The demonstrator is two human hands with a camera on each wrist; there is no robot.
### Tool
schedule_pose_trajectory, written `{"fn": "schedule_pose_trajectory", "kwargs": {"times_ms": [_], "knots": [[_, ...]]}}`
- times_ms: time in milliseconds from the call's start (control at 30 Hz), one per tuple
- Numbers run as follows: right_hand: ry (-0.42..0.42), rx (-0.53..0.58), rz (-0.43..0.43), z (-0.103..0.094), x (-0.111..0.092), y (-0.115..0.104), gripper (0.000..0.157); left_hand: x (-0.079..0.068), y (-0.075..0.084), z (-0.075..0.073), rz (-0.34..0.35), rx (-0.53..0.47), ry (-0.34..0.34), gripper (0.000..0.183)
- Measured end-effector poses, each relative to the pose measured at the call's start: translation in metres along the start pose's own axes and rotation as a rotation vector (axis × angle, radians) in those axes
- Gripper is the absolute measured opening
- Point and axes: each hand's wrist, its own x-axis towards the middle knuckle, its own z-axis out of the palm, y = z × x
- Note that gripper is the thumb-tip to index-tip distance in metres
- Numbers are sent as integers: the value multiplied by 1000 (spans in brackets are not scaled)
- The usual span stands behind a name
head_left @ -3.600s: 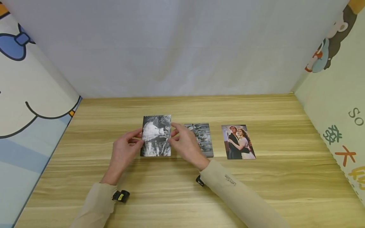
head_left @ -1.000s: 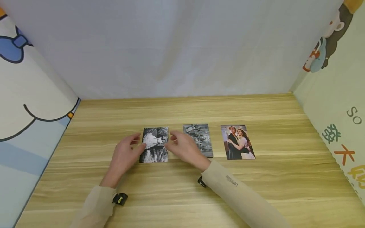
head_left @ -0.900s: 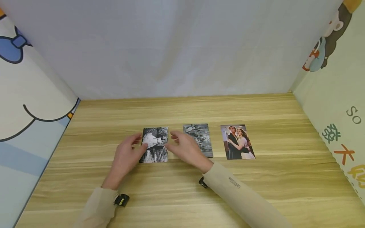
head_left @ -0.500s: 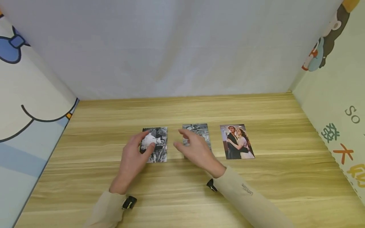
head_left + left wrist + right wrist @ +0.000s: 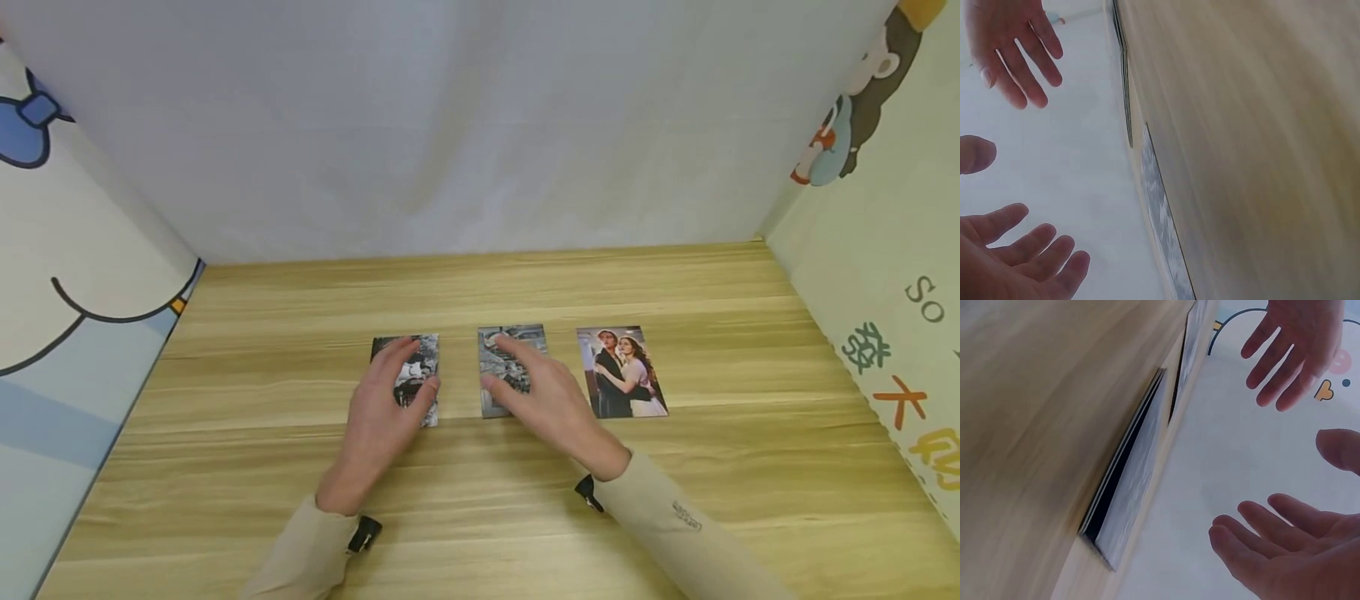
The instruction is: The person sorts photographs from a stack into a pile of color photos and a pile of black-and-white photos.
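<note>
Three photo cards lie in a row on the wooden table. The left black-and-white photo card (image 5: 429,352) is partly covered by my left hand (image 5: 385,410), which hovers over it with fingers spread and nothing held. In the middle is a black-and-white stack of photo cards (image 5: 492,403); its layered edge shows in the right wrist view. My right hand (image 5: 553,402) is above that stack, thumb apart from the fingers, also holding nothing. Both wrist views show the hands raised off the table. The colour photo card (image 5: 630,375) of a couple lies on the right, untouched.
The wooden table (image 5: 480,292) runs back to a pale cloth backdrop (image 5: 480,125). Cartoon-printed panels flank it, the left panel (image 5: 82,208) and the right panel (image 5: 862,250). Black wrist straps sit at both sleeves.
Earlier both hands held the left black-and-white photo card by its sides; it was lowered onto the table and let go. Both hands have since moved right, the right one over the middle stack.
</note>
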Motion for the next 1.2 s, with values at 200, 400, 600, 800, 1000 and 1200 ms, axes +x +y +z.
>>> {"fn": "schedule_pose_trajectory", "kwargs": {"times_ms": [200,400,600,800,1000,1200], "knots": [[-8,-59,-33,-8,-5,10,64,0,7,10,19,20,-39,59],[-18,-104,-21,-17,-8,20,67,3,16,17,-4,20,-119,64],[-26,-145,21,-26,-9,32,69,8,23,27,-10,42,-195,72],[-51,-187,51,-33,-8,45,73,13,29,35,-12,56,-250,76],[-89,-185,77,-38,-6,52,75,18,34,42,-51,45,-303,78],[-110,-189,101,-41,-5,56,75,23,34,49,-70,53,-354,83]]}}
